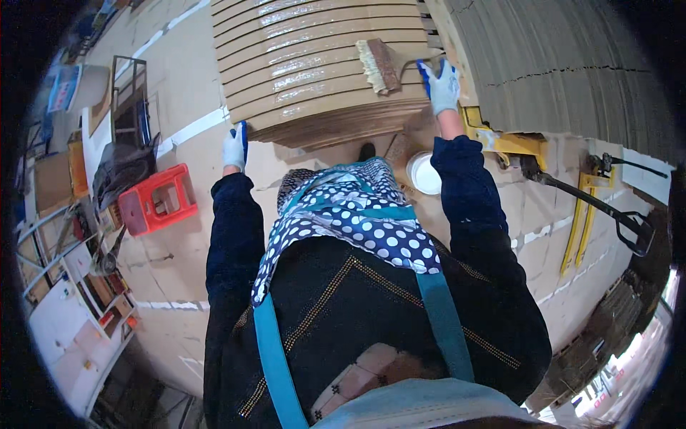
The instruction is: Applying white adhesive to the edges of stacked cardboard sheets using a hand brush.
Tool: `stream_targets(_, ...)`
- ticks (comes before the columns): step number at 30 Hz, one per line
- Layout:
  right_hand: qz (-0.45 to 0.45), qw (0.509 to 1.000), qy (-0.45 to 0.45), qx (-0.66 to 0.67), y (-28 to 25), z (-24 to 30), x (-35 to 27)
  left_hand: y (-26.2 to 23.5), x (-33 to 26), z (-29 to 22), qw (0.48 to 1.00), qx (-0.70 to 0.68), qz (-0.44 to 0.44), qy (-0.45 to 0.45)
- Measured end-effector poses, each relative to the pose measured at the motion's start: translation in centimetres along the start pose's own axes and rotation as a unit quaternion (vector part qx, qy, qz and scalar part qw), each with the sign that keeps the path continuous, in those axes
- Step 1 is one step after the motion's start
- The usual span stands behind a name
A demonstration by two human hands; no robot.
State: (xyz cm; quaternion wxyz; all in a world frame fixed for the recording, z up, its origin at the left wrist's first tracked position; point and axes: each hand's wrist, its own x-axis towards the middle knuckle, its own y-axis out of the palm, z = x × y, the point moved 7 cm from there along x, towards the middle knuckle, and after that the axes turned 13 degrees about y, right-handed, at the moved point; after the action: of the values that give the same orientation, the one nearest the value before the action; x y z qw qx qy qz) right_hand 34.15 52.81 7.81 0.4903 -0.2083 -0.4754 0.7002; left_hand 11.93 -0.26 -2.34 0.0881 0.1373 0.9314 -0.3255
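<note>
A tall stack of brown cardboard sheets (325,71), fanned in overlapping rows with wet, shiny streaks, lies in front of me. My right hand (444,89), in a white and blue glove, is closed around the handle of a wide brush (386,68) at the stack's right side. The brush's pale bristles point left and rest over the sheets. At the near left corner of the stack is my left hand (234,150), gloved the same way. Its fingers reach forward along the edge, touching the cardboard, and hold nothing that I can see.
A white bucket (426,174) stands below my right forearm. Right of it are a yellow pallet jack (511,143) with a black handle and a large stack of grey board (557,64). A red plastic stool (158,199) sits on the floor at left.
</note>
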Motion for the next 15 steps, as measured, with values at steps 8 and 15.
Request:
stream_targets(8,0.203,0.967,0.031,-0.150,1.5,-1.7,-1.7,-1.9,0.0,-5.6,0.964,0.263,0.043,-0.020)
stream_targets(15,0.256,0.946,0.101,0.171,-1.0,-2.4,-1.1,-4.3,-0.2,-3.3,0.977,-0.206,0.026,-0.046)
